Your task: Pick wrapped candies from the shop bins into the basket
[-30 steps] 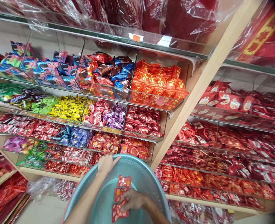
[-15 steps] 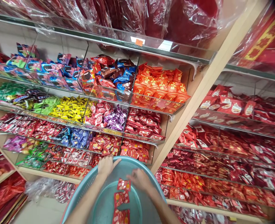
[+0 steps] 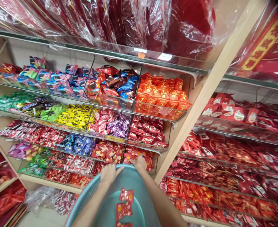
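Observation:
My left hand (image 3: 109, 174) is closed over the far left rim of a teal plastic basin (image 3: 127, 178), its thumb lying along the edge. Several small red candy packets (image 3: 124, 209) lie in a line on the basin's bottom. Beyond the rim, my right hand (image 3: 140, 164) reaches over a shelf bin of similar red candy packets (image 3: 147, 154). The thumb of that hand stands apart from its fingers, and I see nothing held. Its fingertips are partly hidden against the packets.
Clear shelf bins hold yellow candies (image 3: 75, 115), purple-wrapped candies (image 3: 119, 124) and orange-red packets (image 3: 162, 94). A wooden upright (image 3: 195, 116) divides them from more red packets (image 3: 233, 113) at right. Plastic-wrapped red goods (image 3: 129, 22) fill the shelf above.
My right hand has moved from above the packets inside the basin, forward over the rim, to the red candy bin. My left hand keeps its hold on the rim. The view has tilted slightly upward.

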`<act>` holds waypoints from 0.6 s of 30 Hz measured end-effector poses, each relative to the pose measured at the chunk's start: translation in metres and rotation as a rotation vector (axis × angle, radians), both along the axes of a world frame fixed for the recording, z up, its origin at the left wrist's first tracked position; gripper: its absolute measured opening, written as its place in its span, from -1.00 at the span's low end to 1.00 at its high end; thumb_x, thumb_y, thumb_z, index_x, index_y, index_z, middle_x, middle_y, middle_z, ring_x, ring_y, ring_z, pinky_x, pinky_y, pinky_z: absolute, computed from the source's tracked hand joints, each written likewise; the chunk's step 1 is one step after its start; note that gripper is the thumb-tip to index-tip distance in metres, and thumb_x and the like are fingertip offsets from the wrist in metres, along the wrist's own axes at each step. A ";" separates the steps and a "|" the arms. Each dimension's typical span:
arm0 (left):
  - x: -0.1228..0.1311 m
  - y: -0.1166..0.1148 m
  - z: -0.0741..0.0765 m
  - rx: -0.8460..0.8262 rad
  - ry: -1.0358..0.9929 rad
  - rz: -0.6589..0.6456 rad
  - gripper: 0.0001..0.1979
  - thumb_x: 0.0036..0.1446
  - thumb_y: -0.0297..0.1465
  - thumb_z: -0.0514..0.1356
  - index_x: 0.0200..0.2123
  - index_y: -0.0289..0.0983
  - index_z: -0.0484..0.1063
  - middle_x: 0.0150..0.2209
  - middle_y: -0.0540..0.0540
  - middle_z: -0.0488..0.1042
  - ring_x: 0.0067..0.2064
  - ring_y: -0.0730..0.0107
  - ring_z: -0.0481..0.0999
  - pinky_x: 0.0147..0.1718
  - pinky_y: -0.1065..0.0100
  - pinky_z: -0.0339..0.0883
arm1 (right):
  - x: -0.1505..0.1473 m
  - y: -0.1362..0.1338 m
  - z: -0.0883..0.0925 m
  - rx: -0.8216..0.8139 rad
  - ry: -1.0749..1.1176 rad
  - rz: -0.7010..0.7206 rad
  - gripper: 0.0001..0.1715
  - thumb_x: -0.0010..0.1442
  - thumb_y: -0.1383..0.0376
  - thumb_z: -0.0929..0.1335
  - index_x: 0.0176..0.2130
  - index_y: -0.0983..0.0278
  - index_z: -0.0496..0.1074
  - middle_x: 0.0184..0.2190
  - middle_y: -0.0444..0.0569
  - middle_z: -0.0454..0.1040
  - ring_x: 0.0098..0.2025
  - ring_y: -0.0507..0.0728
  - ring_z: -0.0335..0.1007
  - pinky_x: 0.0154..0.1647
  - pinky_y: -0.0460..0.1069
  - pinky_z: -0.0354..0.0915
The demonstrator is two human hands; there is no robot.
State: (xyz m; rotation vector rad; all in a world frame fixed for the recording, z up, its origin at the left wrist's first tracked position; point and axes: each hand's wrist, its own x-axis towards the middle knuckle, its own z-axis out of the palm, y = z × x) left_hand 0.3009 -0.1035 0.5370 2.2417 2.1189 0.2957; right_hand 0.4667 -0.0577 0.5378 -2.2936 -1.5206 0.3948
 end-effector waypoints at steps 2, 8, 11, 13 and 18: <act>0.000 0.000 0.000 0.004 -0.003 0.000 -0.36 0.03 0.01 -0.28 -0.21 -0.34 0.34 -0.33 -0.26 0.44 -0.26 0.08 0.43 -0.32 0.23 0.22 | 0.003 0.001 -0.004 0.000 0.032 -0.004 -0.33 -0.15 0.04 0.33 -0.10 0.32 0.16 -0.25 0.16 0.40 -0.21 0.23 0.35 -0.38 0.00 0.21; -0.003 0.001 -0.005 0.029 -0.006 -0.031 -0.35 0.01 0.04 -0.28 -0.23 -0.32 0.33 -0.35 -0.27 0.45 -0.28 0.12 0.44 -0.33 0.22 0.22 | 0.013 -0.003 -0.006 0.032 0.076 -0.023 -0.48 -0.10 0.12 0.29 -0.14 0.27 0.14 -0.33 0.08 0.42 -0.29 0.18 0.37 -0.43 -0.02 0.19; -0.002 0.002 -0.006 0.020 -0.009 -0.017 -0.35 -0.01 0.05 -0.25 -0.22 -0.34 0.33 -0.34 -0.27 0.44 -0.27 0.13 0.43 -0.31 0.24 0.21 | 0.018 -0.004 -0.002 0.070 0.100 -0.029 -0.48 -0.10 0.12 0.27 -0.14 0.26 0.13 -0.32 0.06 0.42 -0.28 0.18 0.37 -0.41 -0.02 0.19; -0.002 0.002 -0.006 0.016 -0.010 -0.008 -0.35 -0.01 0.05 -0.24 -0.21 -0.34 0.33 -0.33 -0.27 0.44 -0.25 0.12 0.42 -0.29 0.24 0.20 | 0.024 -0.003 0.000 0.100 0.118 -0.030 -0.47 -0.11 0.12 0.28 -0.14 0.27 0.13 -0.31 0.07 0.41 -0.26 0.18 0.35 -0.39 -0.03 0.18; -0.002 0.002 -0.007 0.024 -0.004 -0.013 -0.35 0.00 0.04 -0.25 -0.21 -0.34 0.33 -0.33 -0.27 0.44 -0.25 0.10 0.42 -0.30 0.22 0.20 | 0.043 0.004 -0.003 0.160 0.315 0.009 -0.44 -0.23 0.14 0.33 -0.20 0.29 0.20 -0.28 0.07 0.38 -0.20 0.21 0.30 -0.36 -0.04 0.16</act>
